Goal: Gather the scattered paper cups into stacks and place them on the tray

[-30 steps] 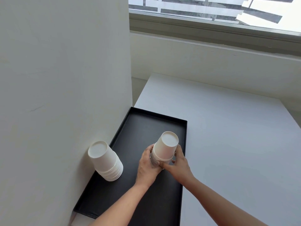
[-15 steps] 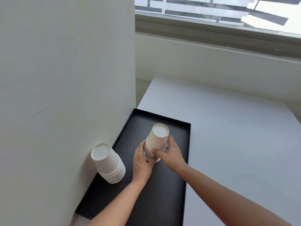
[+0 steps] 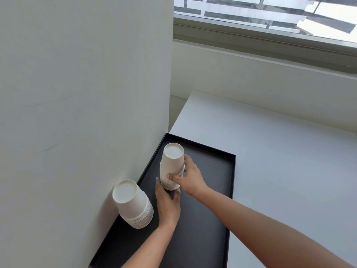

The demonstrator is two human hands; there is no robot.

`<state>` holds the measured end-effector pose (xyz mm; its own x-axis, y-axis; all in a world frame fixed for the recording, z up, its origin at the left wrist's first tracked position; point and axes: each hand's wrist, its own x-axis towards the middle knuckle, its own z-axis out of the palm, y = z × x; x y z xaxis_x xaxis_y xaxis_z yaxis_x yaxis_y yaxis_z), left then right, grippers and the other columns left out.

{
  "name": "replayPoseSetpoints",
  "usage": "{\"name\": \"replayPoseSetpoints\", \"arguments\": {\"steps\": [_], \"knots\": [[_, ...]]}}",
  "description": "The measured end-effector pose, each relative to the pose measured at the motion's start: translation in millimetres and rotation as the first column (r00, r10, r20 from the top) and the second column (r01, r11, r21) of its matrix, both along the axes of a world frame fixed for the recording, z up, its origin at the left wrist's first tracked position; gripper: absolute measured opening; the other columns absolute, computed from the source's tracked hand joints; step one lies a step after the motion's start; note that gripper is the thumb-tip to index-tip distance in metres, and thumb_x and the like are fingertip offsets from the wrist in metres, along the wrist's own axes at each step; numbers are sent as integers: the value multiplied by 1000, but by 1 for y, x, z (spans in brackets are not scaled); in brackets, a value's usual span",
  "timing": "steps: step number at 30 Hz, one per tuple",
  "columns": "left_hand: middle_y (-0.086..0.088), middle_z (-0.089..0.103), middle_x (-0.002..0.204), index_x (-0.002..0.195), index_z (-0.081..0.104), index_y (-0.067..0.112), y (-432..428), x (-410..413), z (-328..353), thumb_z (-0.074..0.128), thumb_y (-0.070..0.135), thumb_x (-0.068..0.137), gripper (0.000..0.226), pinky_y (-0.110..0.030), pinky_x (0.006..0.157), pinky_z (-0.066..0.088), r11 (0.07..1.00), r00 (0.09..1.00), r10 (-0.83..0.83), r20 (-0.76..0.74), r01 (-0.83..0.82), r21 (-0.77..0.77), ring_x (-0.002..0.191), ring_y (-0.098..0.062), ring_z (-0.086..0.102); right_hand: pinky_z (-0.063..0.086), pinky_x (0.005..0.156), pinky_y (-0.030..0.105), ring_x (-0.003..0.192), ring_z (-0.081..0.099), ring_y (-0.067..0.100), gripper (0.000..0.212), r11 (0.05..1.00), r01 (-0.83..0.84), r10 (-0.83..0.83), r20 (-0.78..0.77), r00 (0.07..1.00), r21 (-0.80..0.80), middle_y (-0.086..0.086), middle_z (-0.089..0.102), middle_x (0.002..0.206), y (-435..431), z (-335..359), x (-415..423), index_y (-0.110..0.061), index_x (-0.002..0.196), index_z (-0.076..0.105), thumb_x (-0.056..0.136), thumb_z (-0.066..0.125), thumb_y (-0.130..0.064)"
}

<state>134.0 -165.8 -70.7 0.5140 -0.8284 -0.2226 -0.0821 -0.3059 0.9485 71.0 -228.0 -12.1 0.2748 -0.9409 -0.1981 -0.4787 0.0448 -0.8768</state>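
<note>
Black tray [image 3: 216, 157] holds two upturned paper-cup stacks [image 3: 171, 167].

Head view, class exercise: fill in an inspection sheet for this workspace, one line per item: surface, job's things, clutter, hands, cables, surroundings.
Surface: white table, with a black tray on its left edge against the wall.
Job's things: near cup stack upside down on the tray beside the wall; far cup stack upside down, held over the tray.
Clutter: nothing seen.
Hands: left hand at the far stack's base, right hand gripping its side.
Cables: nothing seen.
Surroundings: plain wall on the left, window behind.
</note>
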Motion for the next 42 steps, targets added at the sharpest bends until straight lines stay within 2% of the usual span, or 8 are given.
{"name": "replayPoseSetpoints", "arguments": {"steps": [4, 8, 12, 19, 22, 32, 36, 42], "knots": [[-8, 33, 149, 145, 21, 9, -3, 3, -3, 61, 5, 83, 74, -30, 114, 25, 999, 1000, 19, 4, -18, -31, 138, -18, 31, 39, 101, 33, 125, 43, 20, 68, 1000, -18, 18, 3, 1000, 5, 0, 47, 128, -8, 0, 12, -23, 133, 36, 77, 74, -20], [-6, 29, 151, 146, 17, 10, -6, 6, -5, 63, 6, 82, 79, -32, 117, 22, 999, 999, 41, -7, -41, -29, 140, -16, 27, 39, 104, 36, 125, 43, 21, 67, 999, -36, 36, -5, 999, -7, 4, 48, 130, -14, 0, 23, -22, 132, 36, 77, 73, -20], [-8, 32, 150, 146, 19, 11, -9, 8, -9, 65, 8, 80, 80, -42, 115, 27, 998, 998, 59, -12, -59, -33, 138, -19, 31, 38, 102, 32, 125, 43, 20, 62, 999, -45, 45, -3, 999, 0, 4, 48, 128, -17, -2, 29, -24, 130, 38, 79, 72, -22], [-8, 33, 149, 145, 20, 12, -9, 7, -11, 65, 7, 80, 79, -43, 114, 28, 997, 998, 64, -7, -64, -40, 138, -19, 31, 35, 98, 28, 125, 42, 19, 62, 999, -49, 49, 8, 999, 13, 2, 48, 126, -18, -4, 33, -24, 131, 37, 80, 71, -23], [-7, 31, 150, 146, 19, 12, -8, 7, -11, 64, 8, 81, 78, -42, 115, 26, 998, 998, 58, -9, -59, -32, 139, -19, 29, 34, 96, 25, 125, 42, 18, 61, 998, -54, 53, 16, 998, 27, 3, 47, 127, -18, -4, 34, -25, 131, 37, 80, 71, -22], [-8, 20, 155, 147, 13, 9, 1, 5, -8, 59, 8, 86, 76, -33, 118, 17, 1000, 1000, 6, 5, -6, 29, 143, -18, 19, 36, 101, 33, 128, 41, 21, 64, 994, -102, 105, -47, 993, 45, 7, 45, 135, -18, -2, 37, -26, 136, 30, 83, 67, -26], [-7, 24, 153, 146, 18, 8, 4, 5, -8, 59, 5, 86, 73, -31, 117, 18, 1000, 1000, -1, 10, 1, 24, 142, -17, 21, 33, 94, 26, 131, 38, 21, 72, 990, -125, 132, -113, 985, 69, 6, 38, 144, -11, -2, 29, -25, 144, 21, 86, 64, -28], [-7, 19, 156, 146, 18, 8, 12, -4, -3, 53, 5, 89, 67, -35, 119, 16, 999, 999, -45, 25, 45, 6, 145, -17, 16, 24, 113, 33, 142, 24, 19, 68, 986, -147, 161, -246, 956, 75, 5, 26, 154, 7, -5, 3, -17, 148, 19, 92, 54, -35]]}}
